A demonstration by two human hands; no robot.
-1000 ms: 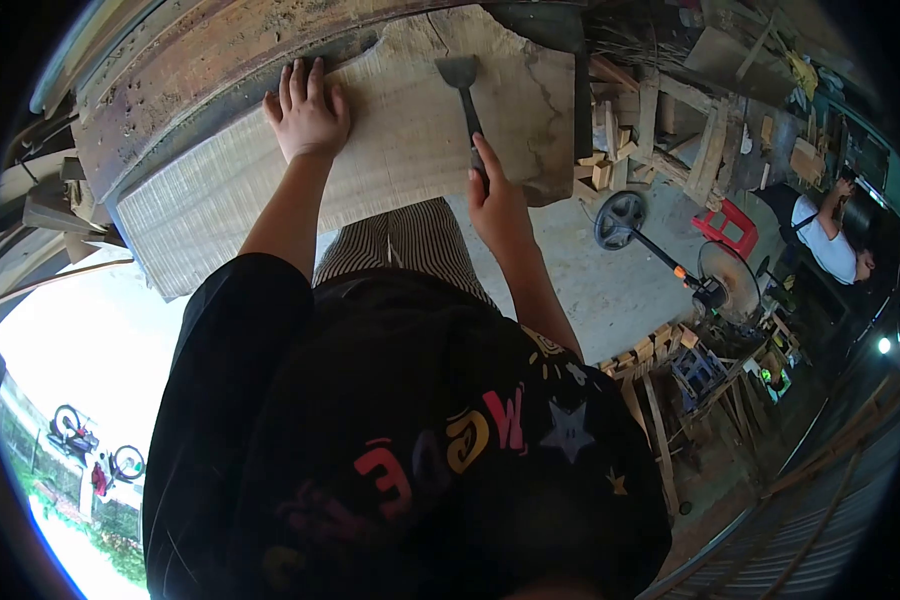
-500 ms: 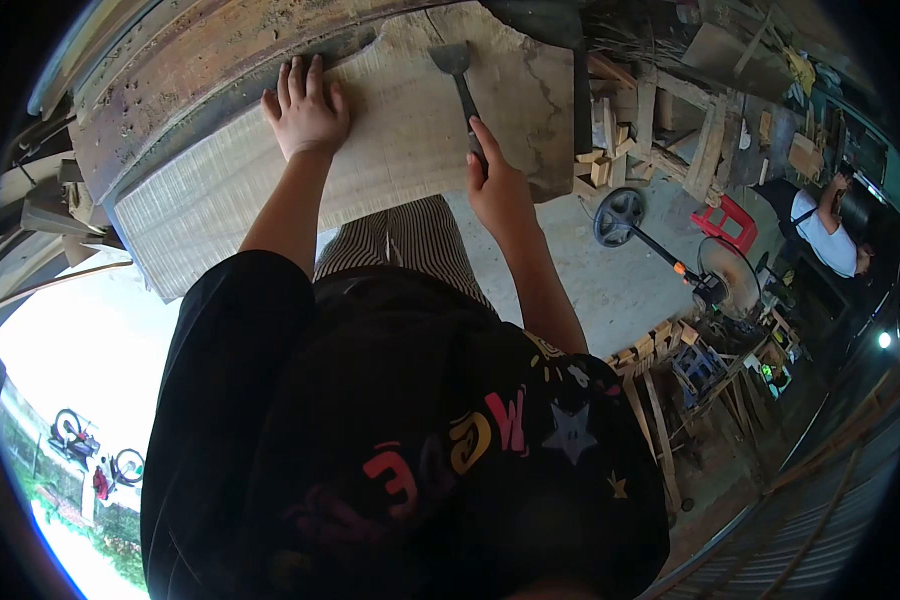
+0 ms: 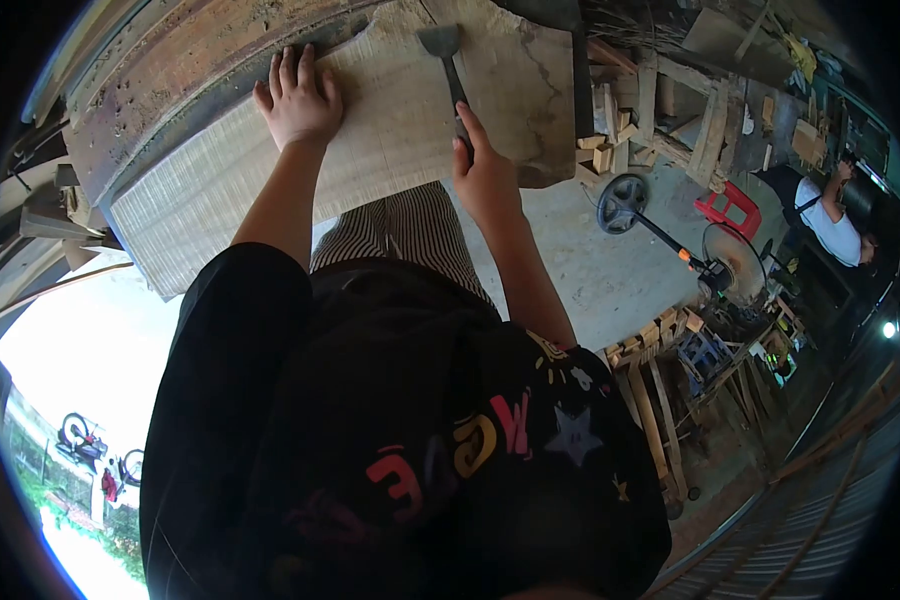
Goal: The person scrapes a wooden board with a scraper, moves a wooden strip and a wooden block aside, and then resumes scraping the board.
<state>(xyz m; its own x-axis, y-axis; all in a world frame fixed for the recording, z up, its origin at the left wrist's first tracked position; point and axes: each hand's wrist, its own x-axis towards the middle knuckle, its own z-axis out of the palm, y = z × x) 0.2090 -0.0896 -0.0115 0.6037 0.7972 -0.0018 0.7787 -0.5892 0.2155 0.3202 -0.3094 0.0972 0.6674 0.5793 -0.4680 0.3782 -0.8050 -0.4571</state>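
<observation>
A wide, pale wooden slab (image 3: 390, 110) lies across the top of the view, in front of my body. My left hand (image 3: 302, 100) rests on it near its far edge, palm down with the fingers spread. My right hand (image 3: 482, 165) is wrapped round the dark handle of a scraper (image 3: 442, 42), index finger stretched along it. The scraper's flat, wide blade points away from me and lies over the slab near a crack at the far side. Part of the handle is hidden by my fingers.
Darker rough boards (image 3: 170, 85) lie beyond the slab. To the right are a standing fan (image 3: 732, 268) with a round base, a red plastic stool (image 3: 730, 208) and wood offcuts (image 3: 615, 145). Another person (image 3: 832, 228) is at the far right. A motorbike (image 3: 80, 437) stands outside at lower left.
My right hand and the scraper have moved slightly left and away from my body. My left hand stays spread on the slab; the whole view has shifted a little.
</observation>
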